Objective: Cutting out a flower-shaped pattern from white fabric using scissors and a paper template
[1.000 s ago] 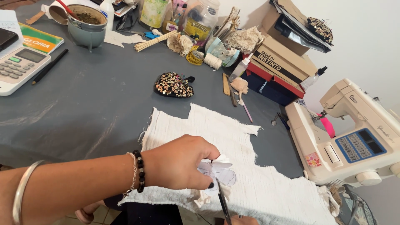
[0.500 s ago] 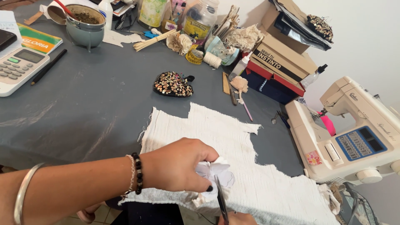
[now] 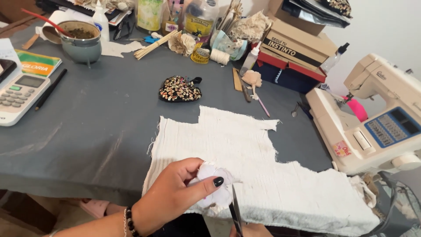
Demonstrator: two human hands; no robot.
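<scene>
Cloth: my big white sheet (image 3: 245, 153) lay notched and ragged on the grey table (image 3: 96, 109).
Left hand (image 3: 173, 197): pinched shut on a small white piece (image 3: 212, 186).
Scissors (image 3: 236, 210): blades beside that piece, trimming unfinished.
Right hand (image 3: 250, 230): grip mostly hidden.

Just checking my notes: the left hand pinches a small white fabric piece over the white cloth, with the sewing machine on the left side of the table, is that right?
Not quite: the sewing machine stands on the right side, as the head view shows. The left hand does pinch the small white fabric piece over the white cloth.
</scene>
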